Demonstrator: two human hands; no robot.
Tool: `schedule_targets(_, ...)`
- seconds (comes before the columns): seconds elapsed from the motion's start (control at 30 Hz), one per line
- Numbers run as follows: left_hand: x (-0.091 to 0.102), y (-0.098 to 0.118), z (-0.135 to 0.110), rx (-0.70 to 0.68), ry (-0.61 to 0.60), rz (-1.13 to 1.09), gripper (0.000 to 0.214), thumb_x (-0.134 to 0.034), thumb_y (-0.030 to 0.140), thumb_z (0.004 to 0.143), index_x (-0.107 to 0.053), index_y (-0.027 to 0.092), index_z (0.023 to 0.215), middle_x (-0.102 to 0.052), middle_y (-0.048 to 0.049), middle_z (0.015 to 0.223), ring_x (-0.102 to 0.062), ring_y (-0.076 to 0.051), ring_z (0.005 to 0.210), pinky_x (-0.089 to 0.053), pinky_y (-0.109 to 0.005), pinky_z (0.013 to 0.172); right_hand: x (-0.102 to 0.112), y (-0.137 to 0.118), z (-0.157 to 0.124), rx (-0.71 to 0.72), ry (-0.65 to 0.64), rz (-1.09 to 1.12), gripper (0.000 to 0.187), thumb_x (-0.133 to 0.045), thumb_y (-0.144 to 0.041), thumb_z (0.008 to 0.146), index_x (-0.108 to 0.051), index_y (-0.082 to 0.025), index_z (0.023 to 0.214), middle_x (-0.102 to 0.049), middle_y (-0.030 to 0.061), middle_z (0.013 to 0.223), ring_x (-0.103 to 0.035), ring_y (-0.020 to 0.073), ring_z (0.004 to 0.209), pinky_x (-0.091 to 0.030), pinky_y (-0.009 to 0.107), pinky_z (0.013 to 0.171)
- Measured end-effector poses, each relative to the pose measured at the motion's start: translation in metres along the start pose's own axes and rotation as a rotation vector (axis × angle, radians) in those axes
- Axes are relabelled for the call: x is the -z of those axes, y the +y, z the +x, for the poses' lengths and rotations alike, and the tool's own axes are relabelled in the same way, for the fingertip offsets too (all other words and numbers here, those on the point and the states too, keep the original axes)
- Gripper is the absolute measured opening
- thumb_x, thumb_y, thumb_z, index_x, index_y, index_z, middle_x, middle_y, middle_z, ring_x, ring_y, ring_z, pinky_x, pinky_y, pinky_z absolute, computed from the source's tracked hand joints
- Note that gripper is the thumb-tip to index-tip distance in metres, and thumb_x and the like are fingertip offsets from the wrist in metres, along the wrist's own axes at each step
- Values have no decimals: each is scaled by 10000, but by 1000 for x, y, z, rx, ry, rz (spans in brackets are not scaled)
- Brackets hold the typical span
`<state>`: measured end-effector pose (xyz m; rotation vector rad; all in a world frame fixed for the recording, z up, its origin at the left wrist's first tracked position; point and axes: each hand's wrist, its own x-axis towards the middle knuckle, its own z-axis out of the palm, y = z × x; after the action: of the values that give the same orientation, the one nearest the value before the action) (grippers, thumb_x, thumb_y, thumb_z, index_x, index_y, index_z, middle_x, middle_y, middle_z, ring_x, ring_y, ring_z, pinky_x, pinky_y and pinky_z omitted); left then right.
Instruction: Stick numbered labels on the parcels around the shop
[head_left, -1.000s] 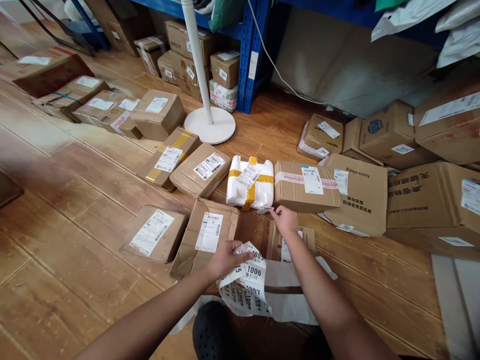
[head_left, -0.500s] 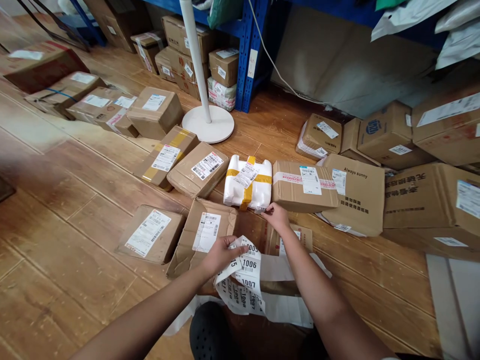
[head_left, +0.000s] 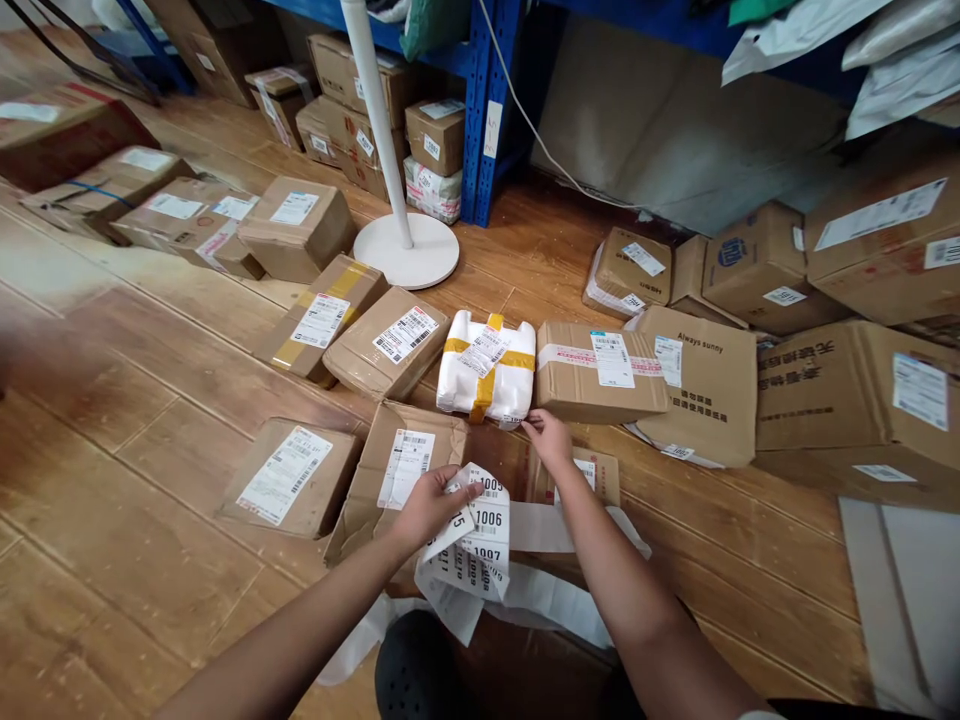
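"Left hand point(head_left: 433, 505)?"
"Pinching the label strip point(head_left: 489, 522), its length running back toward the shoe point(head_left: 416, 665)."
"Right hand point(head_left: 549, 440)?"
"Touching a small label point(head_left: 512, 422), long axis sideways, along the white parcel point(head_left: 454, 387)'s near edge; whether pinching, I can't tell."

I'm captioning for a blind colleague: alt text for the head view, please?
The right hand touches a small label at a white parcel's near corner; the left hand holds numbered labels. Cardboard boxes lie around on a wooden floor.

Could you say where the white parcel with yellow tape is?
In the head view, the white parcel lies near the middle, left of the box with pink tape; the right hand is at the parcel's near right corner.
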<state>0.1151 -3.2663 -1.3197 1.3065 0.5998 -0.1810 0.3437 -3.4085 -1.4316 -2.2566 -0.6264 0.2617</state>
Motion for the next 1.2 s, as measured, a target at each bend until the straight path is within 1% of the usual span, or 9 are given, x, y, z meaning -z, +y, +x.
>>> schedule_targets(0.1,2,10,6,-101,17,270,363,-599,529,807,-640,171,852,-699,-32,787,-650,-190,717,-484,-253,617,4,5,-2,67,5,23,133,-607,-289,824,-652,-208,919,-730,54,885,-686,196,779,-533,331,762)
schedule_targets(0.17,4,24,17,-200,76,603,334,-557,504,842,-662,188,865,-702,-38,835,-657,-208,781,-485,-266,668,7,7,-1,113,-3,38,140,-594,-314,838,-654,-205,901,-728,52,867,-682,192,773,-531,320,753)
schedule_targets(0.23,6,43,34,-293,153,992,275,-555,439,851,-689,201,878,-687,-66,1048,-662,-226,848,-487,-292,713,10,9,2,159,-17,47,158,-579,-336,852,-660,-204,885,-726,52,855,-678,190,760,-528,310,735)
schedule_targets(0.33,9,72,64,-334,164,1469,234,-546,351,850,-716,190,864,-439,-82,1451,-673,-252,866,-504,-338,701,16,11,9,238,-52,41,181,-577,-359,858,-678,-210,880,-721,54,851,-665,193,732,-518,310,715)
schedule_targets(0.4,10,86,82,-301,80,1645,240,-541,342,848,-728,195,885,-304,-64,1542,-678,-264,871,-517,-357,690,22,13,14,298,-87,29,183,-569,-355,869,-691,-219,883,-721,55,865,-661,199,752,-509,316,734)
schedule_targets(0.53,13,95,105,-219,-47,1721,248,-606,377,803,-736,235,960,-263,-42,1566,-669,-277,938,-533,-361,717,34,16,22,409,-168,12,192,-537,-327,895,-701,-229,882,-717,53,875,-658,198,807,-495,307,764)
schedule_targets(0.73,16,91,115,-195,-98,1698,289,-612,435,788,-736,267,988,-224,-25,1581,-667,-258,957,-533,-349,738,39,18,22,466,-231,-12,152,-567,-285,862,-686,-212,801,-691,42,795,-628,168,729,-473,265,687)
schedule_targets(1.07,17,95,117,-179,-120,1682,284,-612,423,789,-730,243,975,-218,-28,1583,-654,-242,986,-519,-340,792,14,-19,-22,380,-235,-24,93,-612,-176,750,-634,-207,666,-644,-13,651,-587,124,599,-433,216,600)
schedule_targets(1.2,17,95,117,-182,-121,1694,290,-605,410,794,-726,249,1002,-226,-31,1580,-655,-237,990,-513,-332,805,3,-17,-19,218,-76,-40,108,-575,-246,811,-650,-201,748,-684,10,687,-625,148,619,-461,241,623)
